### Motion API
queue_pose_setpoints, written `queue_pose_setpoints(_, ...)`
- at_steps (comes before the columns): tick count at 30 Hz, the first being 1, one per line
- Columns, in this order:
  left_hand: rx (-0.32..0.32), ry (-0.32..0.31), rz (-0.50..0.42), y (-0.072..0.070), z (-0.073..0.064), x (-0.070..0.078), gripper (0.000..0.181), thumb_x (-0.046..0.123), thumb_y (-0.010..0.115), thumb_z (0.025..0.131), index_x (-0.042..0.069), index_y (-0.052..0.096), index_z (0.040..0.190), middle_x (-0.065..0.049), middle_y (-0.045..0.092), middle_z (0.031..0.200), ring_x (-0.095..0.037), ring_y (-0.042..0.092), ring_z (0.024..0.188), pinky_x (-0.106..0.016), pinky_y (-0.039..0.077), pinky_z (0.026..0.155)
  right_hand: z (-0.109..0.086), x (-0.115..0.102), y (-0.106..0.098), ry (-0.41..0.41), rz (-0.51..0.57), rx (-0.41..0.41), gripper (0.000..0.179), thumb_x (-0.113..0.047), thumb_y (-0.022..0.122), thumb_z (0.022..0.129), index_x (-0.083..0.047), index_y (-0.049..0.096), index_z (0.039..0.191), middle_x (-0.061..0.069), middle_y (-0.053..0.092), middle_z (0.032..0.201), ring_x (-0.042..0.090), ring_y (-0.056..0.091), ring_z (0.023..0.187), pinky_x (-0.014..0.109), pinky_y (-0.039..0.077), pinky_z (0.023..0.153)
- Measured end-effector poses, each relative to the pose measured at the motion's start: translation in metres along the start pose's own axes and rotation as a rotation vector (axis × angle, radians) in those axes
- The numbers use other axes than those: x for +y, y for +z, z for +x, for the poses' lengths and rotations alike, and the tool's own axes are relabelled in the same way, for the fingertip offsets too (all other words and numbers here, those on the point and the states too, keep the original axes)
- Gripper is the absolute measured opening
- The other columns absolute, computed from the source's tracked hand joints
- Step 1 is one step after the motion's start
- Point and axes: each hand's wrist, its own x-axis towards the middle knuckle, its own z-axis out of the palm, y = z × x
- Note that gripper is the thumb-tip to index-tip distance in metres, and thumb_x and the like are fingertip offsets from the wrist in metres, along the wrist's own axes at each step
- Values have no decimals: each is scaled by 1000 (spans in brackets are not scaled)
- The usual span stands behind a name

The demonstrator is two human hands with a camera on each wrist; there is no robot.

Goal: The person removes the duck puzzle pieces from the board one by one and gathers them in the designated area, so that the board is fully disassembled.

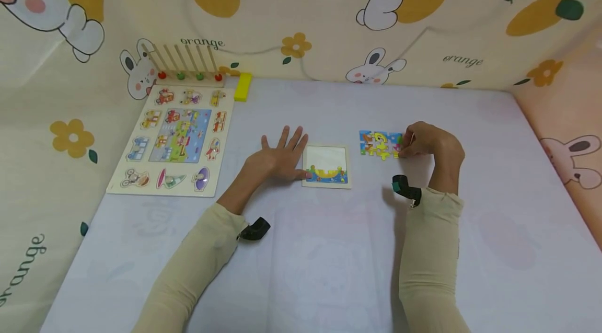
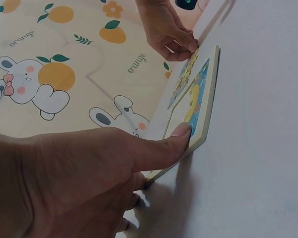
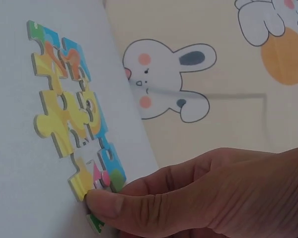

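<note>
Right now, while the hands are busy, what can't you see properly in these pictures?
- Right wrist view: part of the green puzzle piece, covered by the right hand.
- Left wrist view: part of the small puzzle tray, hidden behind the left hand.
- Head view: tiny details of the middle scene on the big board, too small.
- Head view: the sleeves' upper ends, cut off by the bottom edge.
</note>
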Motion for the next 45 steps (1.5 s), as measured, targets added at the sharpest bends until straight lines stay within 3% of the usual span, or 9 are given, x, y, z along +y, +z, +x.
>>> queue_pose_setpoints(12, 1, -4, 0, -1, -2, -3, 101, 61, 50, 104, 15, -14, 167, -5, -28, 174, -33, -25, 162, -77, -2, 124, 4, -2, 1, 7, -11, 4, 26, -19, 79, 92, -1, 62, 101, 12, 58, 97, 31, 51, 98, 40, 42, 81)
queue_pose_setpoints(25, 5, 9, -11, -1, -3, -3, 102, 67, 46, 103, 16, -14, 167, -5, -29, 174, -33, -26, 162, -76, -3, 125, -6, -17, -6, 3, -49, 6, 34, -26, 76, 96, -1, 63, 114, 14, 64, 99, 34, 55, 99, 46, 46, 84)
queue_pose_setpoints(31, 8, 19, 9, 0, -5, -6, 114, 70, 57, 96, 17, -16, 167, -5, -30, 173, -34, -26, 162, -77, -1, 124, -15, -41, -10, -65, -84, 13, 32, -20, 69, 99, 0, 60, 122, 23, 64, 114, 37, 57, 104, 52, 49, 86)
queue_pose_setpoints(38, 7, 47, 38, -2, -4, -8, 123, 70, 66, 91, 18, -16, 167, -7, -28, 174, -36, -25, 162, -79, 2, 123, -16, -82, -5, -181, -116, -28, 30, -21, 71, 98, -4, 62, 122, 16, 66, 107, 31, 63, 94, 45, 51, 80)
queue_pose_setpoints(45, -18, 48, 47, -3, -2, -7, 123, 70, 66, 91, 18, -15, 167, -6, -30, 173, -34, -27, 161, -78, 1, 124, -3, -118, 15, -318, -173, -100, 27, -20, 74, 97, -7, 64, 119, 11, 68, 105, 24, 61, 93, 39, 50, 80)
